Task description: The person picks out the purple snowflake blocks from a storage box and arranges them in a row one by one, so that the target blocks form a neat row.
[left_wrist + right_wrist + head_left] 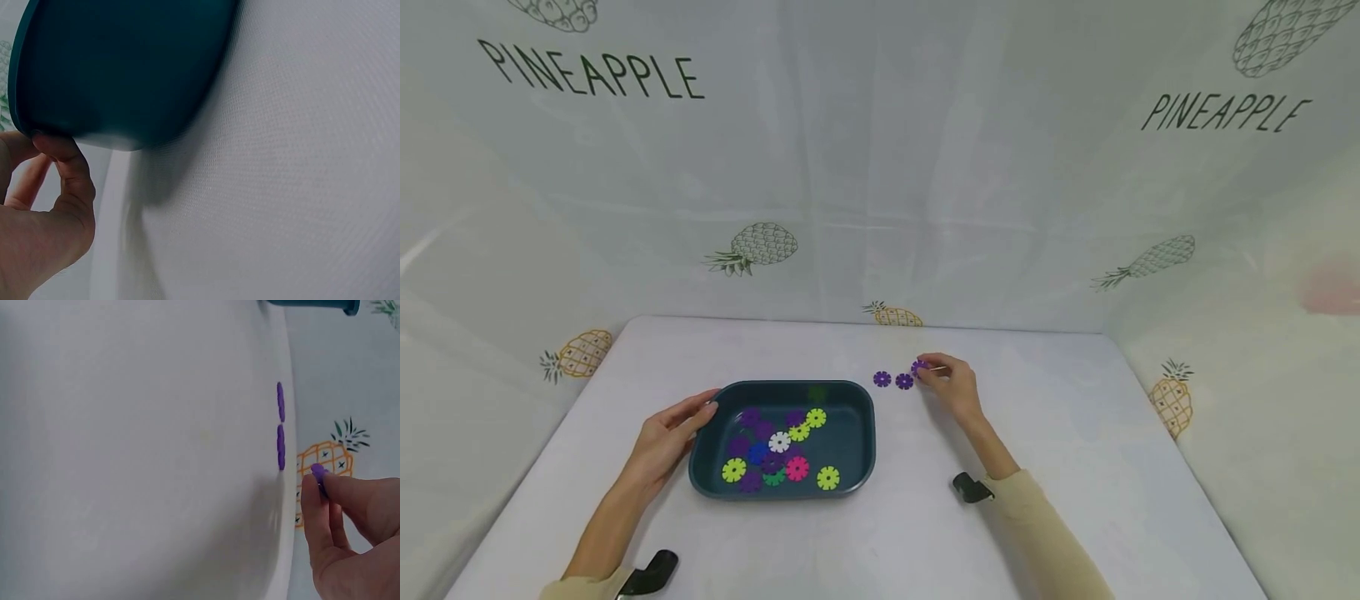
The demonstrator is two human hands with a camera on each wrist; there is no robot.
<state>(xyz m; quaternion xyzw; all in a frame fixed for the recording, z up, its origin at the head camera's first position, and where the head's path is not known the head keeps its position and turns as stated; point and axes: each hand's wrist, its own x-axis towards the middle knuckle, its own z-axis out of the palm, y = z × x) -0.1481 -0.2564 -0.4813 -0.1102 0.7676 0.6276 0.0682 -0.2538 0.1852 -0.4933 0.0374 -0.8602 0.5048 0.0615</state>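
A dark teal tray (857, 442) is at the left of the table, with my left hand (658, 442) pinching its left rim between thumb and fingers. In the left wrist view the thumb lies against the outside of the tray (125, 69). Inside are several flower-shaped plastic discs: purple, yellow-green, a white disc (779, 442), a pink disc (797, 468), blue and green. To the right, my right hand (953, 387) pinches a purple disc (320, 475) between thumb and fingertips. Two purple discs, one left (882, 379) and one right (904, 382), lie side by side on the table next to it.
The white table (1075, 467) runs back to a pale curtain (880, 167) printed with pineapples and lettering. Black wrist-worn devices, one left (655, 572) and one right (972, 487), sit at the sleeves. The table's far edge is just behind the purple discs.
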